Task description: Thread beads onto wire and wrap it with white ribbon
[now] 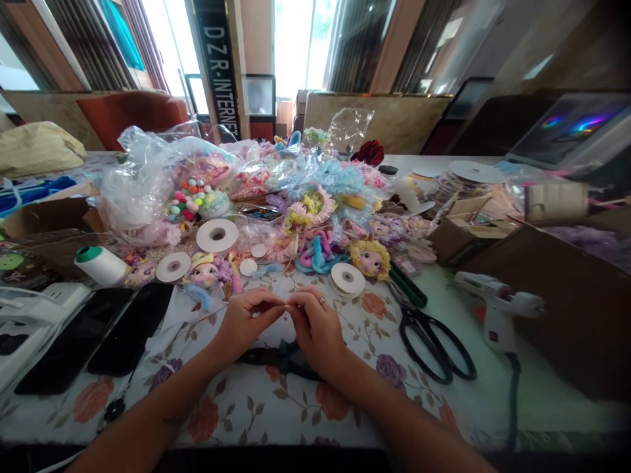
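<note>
My left hand (246, 322) and my right hand (315, 328) meet over the flowered tablecloth (355, 401), fingertips pinched together on something too small to make out. A ring shows on my right hand. Under both hands lies a dark strip with a teal bow (283, 351). Just beyond the fingers sit a ribbon spool (348, 279), small doll heads (204, 272) and a yellow-haired doll head (369, 259).
Black scissors (434, 341) and a white glue gun (497, 309) lie to the right, by a brown cardboard box (566, 309). Two dark phones (98, 335) and a thread spool (101, 264) lie left. A heap of bagged craft trims (276, 190) fills the middle. A laptop (572, 128) stands far right.
</note>
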`<state>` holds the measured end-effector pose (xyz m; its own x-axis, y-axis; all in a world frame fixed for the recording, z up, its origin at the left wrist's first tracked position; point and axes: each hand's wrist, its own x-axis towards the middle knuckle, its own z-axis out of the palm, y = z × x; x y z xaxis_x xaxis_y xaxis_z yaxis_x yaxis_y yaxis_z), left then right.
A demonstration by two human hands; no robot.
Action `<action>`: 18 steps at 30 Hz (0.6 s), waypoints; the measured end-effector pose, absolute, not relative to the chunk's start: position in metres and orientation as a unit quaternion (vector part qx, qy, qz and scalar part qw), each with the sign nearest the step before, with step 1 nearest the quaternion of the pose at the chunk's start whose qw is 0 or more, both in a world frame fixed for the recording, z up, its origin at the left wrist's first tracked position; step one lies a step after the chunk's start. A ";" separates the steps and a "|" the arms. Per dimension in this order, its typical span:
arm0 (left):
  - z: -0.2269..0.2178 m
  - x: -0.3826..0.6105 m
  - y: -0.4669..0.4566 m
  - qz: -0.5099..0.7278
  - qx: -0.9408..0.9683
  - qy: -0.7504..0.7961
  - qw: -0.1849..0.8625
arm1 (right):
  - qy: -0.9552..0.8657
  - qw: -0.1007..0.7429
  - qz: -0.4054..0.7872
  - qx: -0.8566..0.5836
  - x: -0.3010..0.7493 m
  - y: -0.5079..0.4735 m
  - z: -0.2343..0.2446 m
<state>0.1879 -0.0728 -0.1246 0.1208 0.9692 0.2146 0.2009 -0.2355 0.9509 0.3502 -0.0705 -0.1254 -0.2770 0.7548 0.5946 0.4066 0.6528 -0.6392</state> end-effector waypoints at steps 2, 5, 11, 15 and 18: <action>-0.123 0.187 -0.071 0.458 0.594 0.470 0.465 | -0.763 0.472 0.203 -0.391 0.350 -0.068 -0.123; -0.123 0.185 -0.068 0.437 0.533 0.459 0.560 | -0.727 0.470 0.257 -0.429 0.352 -0.065 -0.120; -0.129 0.179 -0.061 0.452 0.448 0.430 0.640 | -0.653 0.499 0.307 -0.481 0.361 -0.057 -0.114; -0.122 0.170 -0.058 0.480 0.411 0.410 0.658 | -0.604 0.543 0.314 -0.492 0.373 -0.043 -0.113; -0.117 0.162 -0.056 0.492 0.393 0.405 0.663 | -0.574 0.565 0.305 -0.508 0.387 -0.029 -0.110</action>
